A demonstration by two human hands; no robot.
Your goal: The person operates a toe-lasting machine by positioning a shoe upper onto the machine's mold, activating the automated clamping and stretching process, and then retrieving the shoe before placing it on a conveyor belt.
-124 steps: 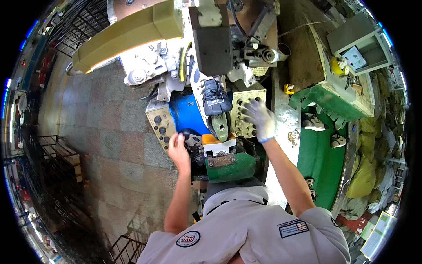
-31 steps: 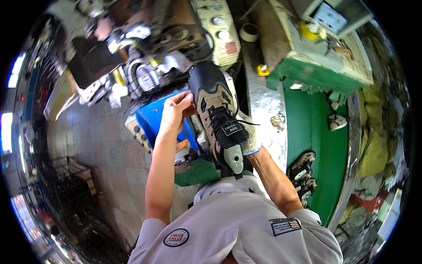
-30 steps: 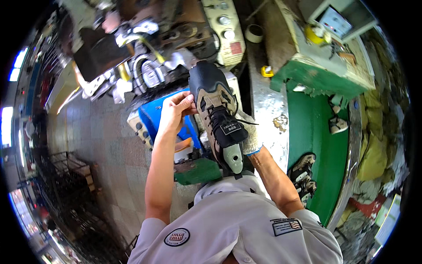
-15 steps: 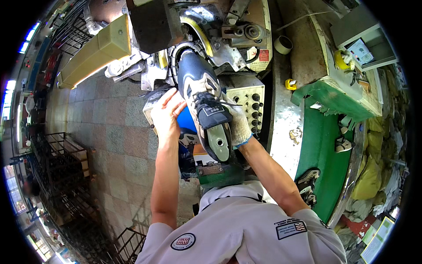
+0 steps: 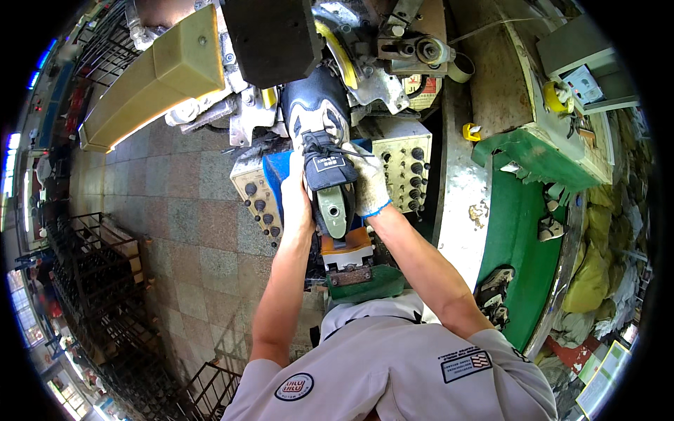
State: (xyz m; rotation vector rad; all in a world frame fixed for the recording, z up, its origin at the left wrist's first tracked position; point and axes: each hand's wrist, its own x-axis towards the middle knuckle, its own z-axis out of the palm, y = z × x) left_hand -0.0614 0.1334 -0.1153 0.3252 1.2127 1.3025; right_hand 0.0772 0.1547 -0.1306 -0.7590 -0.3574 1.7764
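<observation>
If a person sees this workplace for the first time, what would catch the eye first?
Probably the dark blue and white shoe upper on its pale green last at the picture's centre, toe pushed into the grey machine above. The bare left hand and the white-gloved right hand grip its two sides. To the right, the bright green bench stands out.

Grey short-sleeved shirt with patches; right hand (image 5: 368, 186) apparently white-gloved.

I see a green-topped surface (image 5: 523, 210) at right, a yellow tape roll (image 5: 554, 97) on it, black wire racks (image 5: 98, 281) at left.
</observation>
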